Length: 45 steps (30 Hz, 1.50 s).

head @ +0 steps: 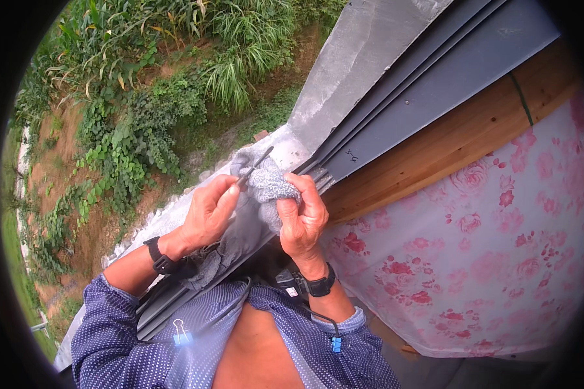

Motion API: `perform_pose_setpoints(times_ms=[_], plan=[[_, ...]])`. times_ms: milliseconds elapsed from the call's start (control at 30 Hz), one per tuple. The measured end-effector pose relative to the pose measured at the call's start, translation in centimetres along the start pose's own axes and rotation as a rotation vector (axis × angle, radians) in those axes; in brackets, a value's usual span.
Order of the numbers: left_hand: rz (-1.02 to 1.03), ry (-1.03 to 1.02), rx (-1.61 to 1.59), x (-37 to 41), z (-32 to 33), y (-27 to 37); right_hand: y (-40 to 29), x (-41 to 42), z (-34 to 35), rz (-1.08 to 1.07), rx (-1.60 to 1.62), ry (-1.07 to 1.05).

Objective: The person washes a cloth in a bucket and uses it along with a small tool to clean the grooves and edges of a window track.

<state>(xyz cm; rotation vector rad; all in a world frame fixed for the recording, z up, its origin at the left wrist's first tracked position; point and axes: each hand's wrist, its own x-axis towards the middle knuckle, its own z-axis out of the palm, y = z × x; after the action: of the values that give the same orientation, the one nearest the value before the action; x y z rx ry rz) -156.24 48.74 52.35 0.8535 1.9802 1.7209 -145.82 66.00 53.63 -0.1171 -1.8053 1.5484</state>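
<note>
Above a window sill, my left hand (209, 209) pinches a thin dark rod-like tool (260, 161) between thumb and fingers; its tip points up and to the right. My right hand (301, 211) grips a bunched grey terry cloth (267, 182) just beside the tool. The tool lies against the cloth's left side, and folds of the cloth hide part of what is between the hands. More grey cloth (209, 265) drapes over the sill and frame beneath my left forearm. Each wrist wears a black band.
A dark metal window frame (370, 131) runs diagonally beside a rough concrete ledge (146, 233). Wooden boards (447, 160) and a pink floral sheet (467, 253) are at the right. Outside, plants (121, 141) grow on bare soil. Cables with blue clips hang at my shirt.
</note>
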Motion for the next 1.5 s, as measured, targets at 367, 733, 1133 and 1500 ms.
perform_pose_setpoints(times_ms=[367, 733, 1133, 1500], plan=[[0.063, -0.301, 0.439, 0.7, 1.0, -0.1, 3.8, -2.5, -3.9, 0.277, 0.083, 0.552], [0.017, -0.304, 0.783, 4.8, 6.4, -0.5, 6.4, -4.0, -3.8, 0.234, -0.591, 0.185], [0.626, -0.622, 0.905, 13.3, 8.3, -4.4, 6.9, -2.0, -4.7, 0.310, -0.601, 0.168], [-0.095, -0.413, 0.399, 13.1, 10.0, -3.1, 7.0, -0.9, -4.8, 0.298, -0.757, 0.168]])
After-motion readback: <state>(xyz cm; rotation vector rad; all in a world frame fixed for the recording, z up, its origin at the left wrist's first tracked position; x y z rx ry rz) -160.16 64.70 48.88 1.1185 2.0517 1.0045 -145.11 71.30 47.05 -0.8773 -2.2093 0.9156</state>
